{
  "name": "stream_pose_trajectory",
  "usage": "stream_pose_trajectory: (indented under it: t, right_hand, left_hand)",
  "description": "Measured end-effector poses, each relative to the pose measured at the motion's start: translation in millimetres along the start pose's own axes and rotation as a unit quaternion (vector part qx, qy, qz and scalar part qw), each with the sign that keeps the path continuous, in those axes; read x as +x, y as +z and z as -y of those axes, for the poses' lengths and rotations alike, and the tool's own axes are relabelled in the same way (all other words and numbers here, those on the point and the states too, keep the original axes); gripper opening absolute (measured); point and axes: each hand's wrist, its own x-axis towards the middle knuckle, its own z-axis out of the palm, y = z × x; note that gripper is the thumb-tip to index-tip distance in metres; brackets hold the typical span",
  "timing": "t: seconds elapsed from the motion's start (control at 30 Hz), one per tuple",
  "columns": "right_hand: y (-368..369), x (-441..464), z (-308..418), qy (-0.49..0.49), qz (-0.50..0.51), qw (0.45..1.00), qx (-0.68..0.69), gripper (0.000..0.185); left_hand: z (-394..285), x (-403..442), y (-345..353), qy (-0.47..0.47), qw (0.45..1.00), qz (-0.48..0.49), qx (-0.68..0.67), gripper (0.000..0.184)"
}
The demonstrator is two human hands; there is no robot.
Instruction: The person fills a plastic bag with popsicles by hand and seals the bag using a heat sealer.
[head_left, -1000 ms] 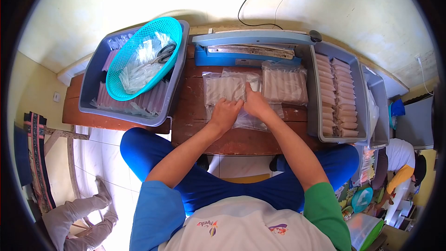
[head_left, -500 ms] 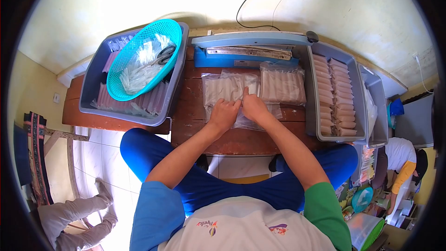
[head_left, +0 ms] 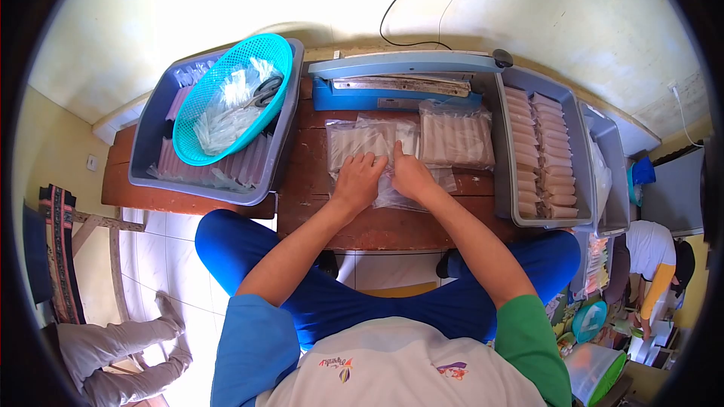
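Observation:
A clear plastic bag (head_left: 345,139) with a row of pale brown, tube-shaped packs lies flat on the wooden table. My left hand (head_left: 360,181) rests on its near part, fingers spread over the packs. My right hand (head_left: 412,175) lies at the bag's right side, its index finger stretched forward onto the plastic and the other fingers curled and partly hidden. Just to the right is a second filled bag (head_left: 456,139) of similar packs. Loose clear plastic (head_left: 392,197) shows under and between my hands.
Behind the bags stands a blue sealer with a long arm (head_left: 407,68). At left, a turquoise basket (head_left: 188,136) holding clear plastic and scissors (head_left: 267,92) sits on a grey tub (head_left: 143,158). A grey crate (head_left: 513,196) of packs stands right. Another person (head_left: 650,252) is at far right.
My left hand has shifted slightly left, away from my right hand, and its fingers have spread over the bag. My right hand has stayed nearly in place.

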Motion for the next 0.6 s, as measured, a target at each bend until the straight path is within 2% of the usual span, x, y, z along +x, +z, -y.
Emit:
stream_pose_trajectory:
  t: [0.27, 0.6]
  right_hand:
    - [-1.2, 1.4, -0.3, 0.008, 0.011, 1.000, -0.001, 0.074]
    - [3.0, 4.3, -2.8, 0.007, 0.008, 1.000, -0.006, 0.074]
  left_hand:
    - [5.1, 3.3, -0.6, 0.008, 0.999, 0.042, -0.012, 0.035]
    - [8.0, 6.3, 3.0, -0.005, 0.993, 0.101, -0.067, 0.026]
